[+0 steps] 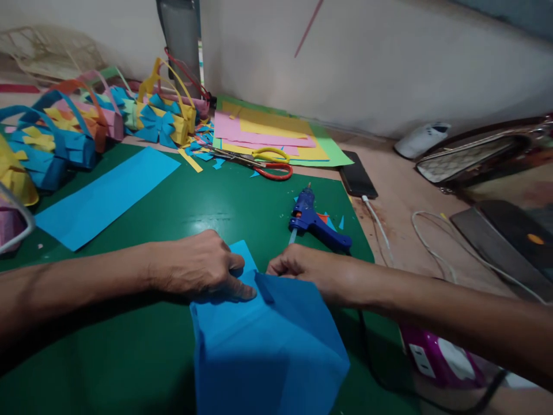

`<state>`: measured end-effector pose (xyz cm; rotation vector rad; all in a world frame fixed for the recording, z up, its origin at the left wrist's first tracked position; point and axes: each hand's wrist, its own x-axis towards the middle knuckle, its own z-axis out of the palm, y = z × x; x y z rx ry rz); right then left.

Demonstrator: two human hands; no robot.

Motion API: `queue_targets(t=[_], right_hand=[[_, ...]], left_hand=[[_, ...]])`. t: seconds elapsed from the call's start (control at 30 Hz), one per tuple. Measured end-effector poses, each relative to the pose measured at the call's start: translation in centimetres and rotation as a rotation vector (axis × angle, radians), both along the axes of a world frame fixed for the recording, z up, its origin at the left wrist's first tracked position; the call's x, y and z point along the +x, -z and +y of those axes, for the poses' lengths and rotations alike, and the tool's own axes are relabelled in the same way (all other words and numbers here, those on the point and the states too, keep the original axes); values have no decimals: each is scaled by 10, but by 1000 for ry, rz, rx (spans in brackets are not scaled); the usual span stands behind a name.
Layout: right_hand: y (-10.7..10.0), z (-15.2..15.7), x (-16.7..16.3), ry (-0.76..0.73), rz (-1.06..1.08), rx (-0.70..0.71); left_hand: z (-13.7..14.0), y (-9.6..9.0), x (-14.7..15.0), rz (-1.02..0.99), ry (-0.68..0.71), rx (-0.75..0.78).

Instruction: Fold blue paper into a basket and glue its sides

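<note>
A partly folded blue paper box (268,351) fills the near middle of the green board. My left hand (203,265) lies across its left top edge, fingers curled, with the thumb and index finger pressing the paper beside a folded flap. At the far right edge of the box, my right hand (302,266) is closed, and its fingertips are partly hidden behind the raised blue paper. Just beyond my right hand lies a blue glue gun (309,216) with a clear stick in its back end. A flat blue paper strip (110,196) rests to the left.
Several small paper baskets (166,118) stand at the back left. Stacked coloured sheets (276,135) lie behind the scissors (263,161) and paper scraps. Right of the green board (207,202) are a phone (358,174), white cables, a bag (470,150) and a purple power strip (440,357).
</note>
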<state>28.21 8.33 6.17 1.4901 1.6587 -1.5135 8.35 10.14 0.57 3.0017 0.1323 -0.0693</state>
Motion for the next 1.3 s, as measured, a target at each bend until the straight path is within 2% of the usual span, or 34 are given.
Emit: queue_targets(t=[0.07,0.1,0.23,0.4,0.67,0.93,1.07,1.2,1.3], right_hand=[[5,-1,0,27,-52,8],[7,-1,-1,10,-85,55],[15,2,-3,-121,-226,239],[17,3,-7,-270,-249,371],[20,5,-2,-329,-213,387],[14,9,-3,-391,-204,378],[24,10,4,-361,-154,338],[39,9,15,-359,-69,384],[40,8,17,-377,-51,419]], left_hand=[[0,1,0,-6,0,9],[0,1,0,-10,-1,11],[0,2,0,-27,-4,2],[-1,3,0,-65,-10,-22],[0,2,0,-23,9,-20],[-2,1,1,2,9,47],[-4,0,1,22,15,93],[-6,-1,2,16,12,122],[-7,-2,3,33,5,115]])
